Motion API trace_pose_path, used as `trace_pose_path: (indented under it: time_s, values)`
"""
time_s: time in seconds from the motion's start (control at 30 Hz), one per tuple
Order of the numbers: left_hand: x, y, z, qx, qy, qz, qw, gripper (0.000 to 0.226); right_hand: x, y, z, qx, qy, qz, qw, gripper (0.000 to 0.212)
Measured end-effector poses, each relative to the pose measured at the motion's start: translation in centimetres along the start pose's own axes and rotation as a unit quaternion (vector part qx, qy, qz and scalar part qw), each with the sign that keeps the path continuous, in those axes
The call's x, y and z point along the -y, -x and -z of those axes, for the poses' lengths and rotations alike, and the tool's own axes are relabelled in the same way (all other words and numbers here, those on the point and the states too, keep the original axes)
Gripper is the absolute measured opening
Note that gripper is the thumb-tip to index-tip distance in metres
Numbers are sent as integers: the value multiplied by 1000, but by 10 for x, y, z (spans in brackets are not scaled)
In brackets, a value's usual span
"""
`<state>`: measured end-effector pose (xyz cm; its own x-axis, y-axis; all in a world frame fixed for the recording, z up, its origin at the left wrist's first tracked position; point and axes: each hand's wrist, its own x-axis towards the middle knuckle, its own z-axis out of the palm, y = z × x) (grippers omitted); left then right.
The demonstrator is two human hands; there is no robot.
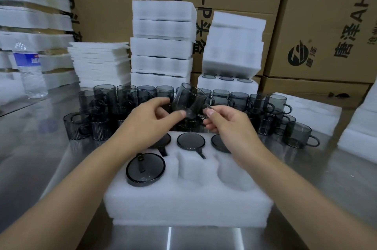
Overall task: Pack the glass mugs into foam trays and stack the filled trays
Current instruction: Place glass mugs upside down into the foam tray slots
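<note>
Currently, in the head view, one glass mug (188, 100) is held in the air, tilted, above the far edge of the foam tray (183, 204) and in front of the loose mugs (265, 104) standing on the steel table (36, 160). Its lower wall is pinched between thumb and fingers of the left hand (157, 117). Its handle appears to be pinched by thumb and forefinger of the right hand (222, 121), although that contact is partly hidden by the glass.

The three far pockets and the near left pocket of the tray are occupied. The near middle pocket (195, 168) and the near right pocket (234, 176) are unfilled.

The following hazards are judged likely:

- Slip. Smooth glass is supported by fingertip pinches only. If either pinch is relaxed early, the mug can be dropped onto seated or loose mugs directly below, and glass can be chipped.
- Misalignment. If the handle is not turned toward the pocket's slot, the mug can be left proud of the foam, and the next tray cannot be seated flat.
- Collision. The loose mugs are crowded just beyond the tray, so they can be knocked by a knuckle or forearm.
- Toppling. The stacks of filled trays (232, 45) at the far side appear slightly offset, so a further tray set carelessly can unbalance them.
</note>
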<state>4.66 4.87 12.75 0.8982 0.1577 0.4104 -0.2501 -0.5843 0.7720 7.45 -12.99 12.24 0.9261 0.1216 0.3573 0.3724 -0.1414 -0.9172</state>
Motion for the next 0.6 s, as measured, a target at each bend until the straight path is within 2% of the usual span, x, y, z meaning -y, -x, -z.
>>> trace_pose_path:
  time_s: [0.1,0.23,0.53,0.6]
  values:
    - [-8,0,3,15,156,53,986,35,-1,0,-1,-4,-1,-3,1000,19]
    - [-15,1,2,48,276,104,954,24,-1,0,0,-8,-16,6,1000,23]
    - [-7,2,-5,101,331,137,928,29,-3,1,3,3,-24,49,998,38]
    - [-7,3,-5,108,326,126,931,43,-4,1,3,-1,-29,53,998,35]
